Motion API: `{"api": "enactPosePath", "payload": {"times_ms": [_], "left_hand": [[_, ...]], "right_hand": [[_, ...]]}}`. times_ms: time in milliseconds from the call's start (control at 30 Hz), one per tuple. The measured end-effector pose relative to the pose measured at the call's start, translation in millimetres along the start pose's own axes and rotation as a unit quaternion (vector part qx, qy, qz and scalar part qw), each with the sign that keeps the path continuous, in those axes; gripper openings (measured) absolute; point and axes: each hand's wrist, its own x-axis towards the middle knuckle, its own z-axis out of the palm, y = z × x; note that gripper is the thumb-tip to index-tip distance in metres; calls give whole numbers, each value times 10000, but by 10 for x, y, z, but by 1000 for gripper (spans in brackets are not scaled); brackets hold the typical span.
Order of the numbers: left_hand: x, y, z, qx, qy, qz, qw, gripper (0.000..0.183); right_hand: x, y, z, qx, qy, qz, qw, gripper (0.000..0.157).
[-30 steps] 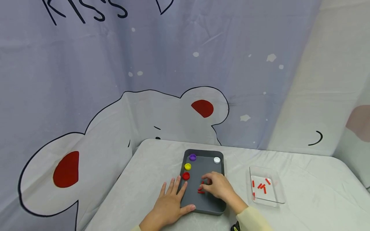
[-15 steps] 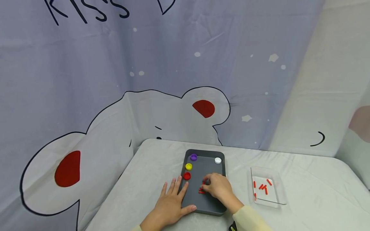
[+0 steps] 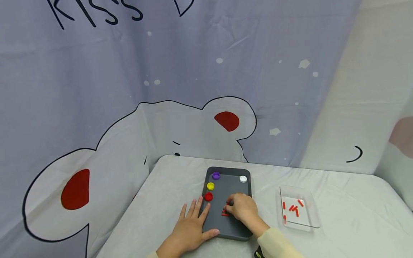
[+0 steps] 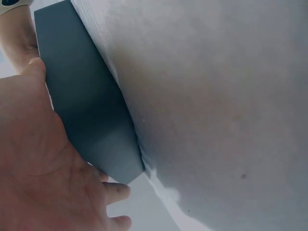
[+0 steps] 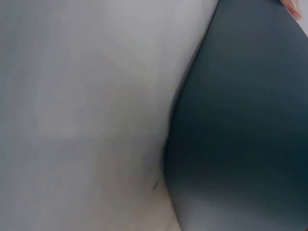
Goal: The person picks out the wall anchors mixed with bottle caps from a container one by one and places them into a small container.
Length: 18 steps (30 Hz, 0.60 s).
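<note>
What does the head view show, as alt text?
A person's right hand bends over small red sticks in a dark grey rectangular tray; the left hand lies spread at its left edge. Round purple, yellow, red and white caps sit farther back inside; a clear rectangular box at right holds more sticks.

A curtain [image 3: 180, 57] hangs behind the white tablecloth [image 3: 355, 211], which has rounded far corners. The main field of the curtain is blue-grey and changes to off-white toward the right of the head view. Black letters [image 3: 85, 13] reading KISS are cut off by the top edge, beside the pointed lower end of a black outline [image 3: 180, 15]. Below is a printed white animal [image 3: 180, 122] with black contours and two red ear patches [image 3: 227, 121]. Pale spots [image 3: 219, 61] are scattered above it. At the far right, a black curve [image 3: 361, 154] is located left of a pinkish-brown patch [image 3: 403, 138]
</note>
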Motion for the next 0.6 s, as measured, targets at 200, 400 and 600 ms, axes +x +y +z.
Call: {"api": "enactPosePath", "payload": {"times_ms": [200,400,600], "left_hand": [[1,6,11,86,9,-22,10000,95],[2,8,0,68,2,-18,10000,95],[2,11,-1,72,-31,-42,10000,95]], "right_hand": [[0,-12,-24,7,-57,59,10000,22],[0,-18,-34,5,-110,83,9999,21],[3,-27,-22,64,-154,149,9997,21]]}}
